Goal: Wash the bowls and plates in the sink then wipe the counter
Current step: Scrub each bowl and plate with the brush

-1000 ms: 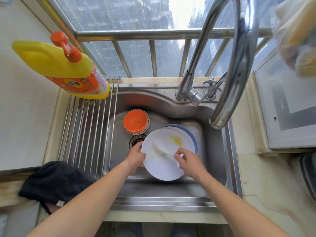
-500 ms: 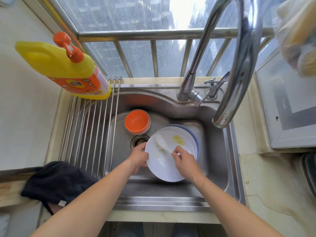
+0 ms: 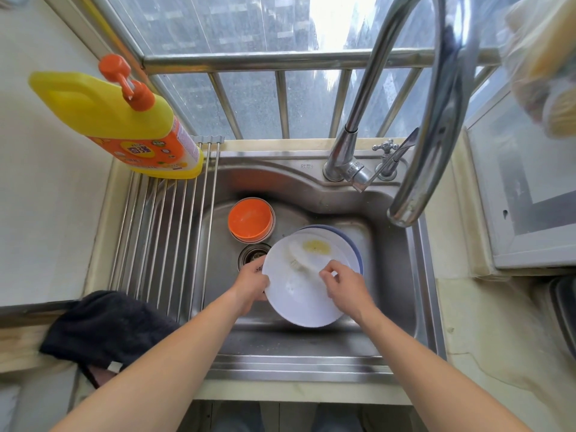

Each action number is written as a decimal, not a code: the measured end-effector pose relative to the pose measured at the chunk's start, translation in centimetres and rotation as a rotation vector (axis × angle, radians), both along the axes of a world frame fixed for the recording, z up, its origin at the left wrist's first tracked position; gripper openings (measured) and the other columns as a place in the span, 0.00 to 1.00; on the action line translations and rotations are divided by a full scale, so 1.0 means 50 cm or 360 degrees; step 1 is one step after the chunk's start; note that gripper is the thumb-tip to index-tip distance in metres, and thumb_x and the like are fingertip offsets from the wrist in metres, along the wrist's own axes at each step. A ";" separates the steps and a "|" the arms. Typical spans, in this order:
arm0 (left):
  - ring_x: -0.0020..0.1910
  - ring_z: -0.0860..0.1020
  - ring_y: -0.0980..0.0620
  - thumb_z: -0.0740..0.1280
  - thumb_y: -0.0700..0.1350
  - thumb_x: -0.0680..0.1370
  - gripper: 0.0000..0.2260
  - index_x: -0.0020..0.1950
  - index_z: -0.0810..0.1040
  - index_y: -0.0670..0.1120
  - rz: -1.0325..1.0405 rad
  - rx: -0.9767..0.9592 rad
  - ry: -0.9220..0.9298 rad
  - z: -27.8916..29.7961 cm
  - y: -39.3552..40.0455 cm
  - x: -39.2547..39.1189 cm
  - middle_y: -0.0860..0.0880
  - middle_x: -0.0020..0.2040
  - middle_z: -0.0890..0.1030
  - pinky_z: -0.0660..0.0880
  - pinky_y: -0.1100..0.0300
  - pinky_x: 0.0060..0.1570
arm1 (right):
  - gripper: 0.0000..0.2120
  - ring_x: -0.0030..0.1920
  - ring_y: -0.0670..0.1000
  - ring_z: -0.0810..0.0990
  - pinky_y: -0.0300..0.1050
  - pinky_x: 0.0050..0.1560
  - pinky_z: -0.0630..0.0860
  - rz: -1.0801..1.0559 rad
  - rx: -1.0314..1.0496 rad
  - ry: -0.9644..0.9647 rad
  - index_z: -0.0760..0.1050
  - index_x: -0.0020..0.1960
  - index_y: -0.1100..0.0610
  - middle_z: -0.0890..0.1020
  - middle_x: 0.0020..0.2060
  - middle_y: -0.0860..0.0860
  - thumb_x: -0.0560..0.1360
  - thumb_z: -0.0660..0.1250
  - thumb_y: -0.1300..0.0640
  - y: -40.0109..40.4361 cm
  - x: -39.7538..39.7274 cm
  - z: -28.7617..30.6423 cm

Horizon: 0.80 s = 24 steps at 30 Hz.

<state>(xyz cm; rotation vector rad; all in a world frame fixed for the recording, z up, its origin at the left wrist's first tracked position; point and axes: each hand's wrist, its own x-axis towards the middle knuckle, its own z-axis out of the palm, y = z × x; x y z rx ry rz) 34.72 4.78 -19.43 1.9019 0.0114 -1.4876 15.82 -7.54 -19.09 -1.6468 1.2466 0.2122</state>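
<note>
Left hand (image 3: pixel 251 283) grips white plate (image 3: pixel 299 294) rim; right hand (image 3: pixel 344 283) pinches brush (image 3: pixel 304 257) on it

Scrubber (image 3: pixel 307 260) blurred, can't tell type. Plates (image 3: pixel 349 241) under top plate (image 3: pixel 302 294) mostly hidden; count unclear. Bag (image 3: pixel 542 63) top right blurred, cut by edge. Drain (image 3: pixel 251 255) partly covered by left hand (image 3: pixel 251 283).

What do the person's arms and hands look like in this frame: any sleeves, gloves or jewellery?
Both forearms are bare right to the bottom edge of the picture, with no sleeves in view. The left hand and the right hand wear no gloves. No watch, bracelet or ring shows on either, and no markings are visible.
</note>
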 end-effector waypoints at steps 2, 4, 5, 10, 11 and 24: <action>0.59 0.80 0.45 0.55 0.26 0.73 0.32 0.70 0.76 0.53 -0.0015 0.0000 0.0004 -0.001 0.000 0.001 0.47 0.59 0.83 0.83 0.45 0.50 | 0.08 0.39 0.55 0.78 0.48 0.36 0.71 -0.0160 -0.0213 0.0090 0.73 0.46 0.50 0.80 0.37 0.52 0.82 0.61 0.49 -0.006 -0.004 -0.006; 0.58 0.81 0.45 0.55 0.26 0.74 0.32 0.71 0.76 0.53 -0.0019 -0.0007 -0.0002 0.001 -0.001 -0.001 0.47 0.58 0.83 0.84 0.47 0.48 | 0.08 0.37 0.53 0.78 0.47 0.38 0.73 -0.0017 -0.0093 0.0017 0.73 0.46 0.50 0.80 0.34 0.50 0.82 0.61 0.48 -0.002 -0.005 -0.007; 0.57 0.81 0.46 0.55 0.26 0.74 0.32 0.71 0.76 0.53 -0.0016 -0.0011 -0.0008 0.003 -0.002 -0.001 0.47 0.58 0.83 0.84 0.48 0.47 | 0.08 0.36 0.51 0.77 0.47 0.40 0.74 0.0105 0.0047 -0.0037 0.74 0.46 0.49 0.80 0.32 0.50 0.82 0.61 0.48 0.004 -0.004 -0.004; 0.58 0.81 0.43 0.56 0.26 0.75 0.32 0.73 0.74 0.51 0.0011 0.0009 0.0006 0.002 0.006 0.001 0.45 0.59 0.82 0.84 0.48 0.46 | 0.08 0.40 0.54 0.79 0.51 0.43 0.76 0.0097 -0.0148 0.0075 0.73 0.47 0.49 0.80 0.35 0.50 0.83 0.59 0.48 0.013 -0.002 0.000; 0.59 0.80 0.43 0.56 0.26 0.75 0.32 0.73 0.74 0.51 0.0006 0.0011 0.0012 0.001 0.007 0.002 0.45 0.60 0.82 0.84 0.48 0.46 | 0.08 0.41 0.56 0.78 0.51 0.43 0.76 -0.0006 -0.0298 0.0148 0.72 0.49 0.51 0.80 0.36 0.50 0.83 0.58 0.49 0.017 -0.002 0.000; 0.53 0.80 0.43 0.57 0.28 0.74 0.20 0.58 0.71 0.50 0.0088 0.0022 -0.0127 0.012 -0.010 -0.005 0.42 0.54 0.80 0.83 0.40 0.47 | 0.09 0.41 0.58 0.78 0.50 0.40 0.75 -0.0141 -0.0344 0.0185 0.71 0.48 0.51 0.80 0.39 0.54 0.83 0.59 0.48 0.009 -0.044 -0.002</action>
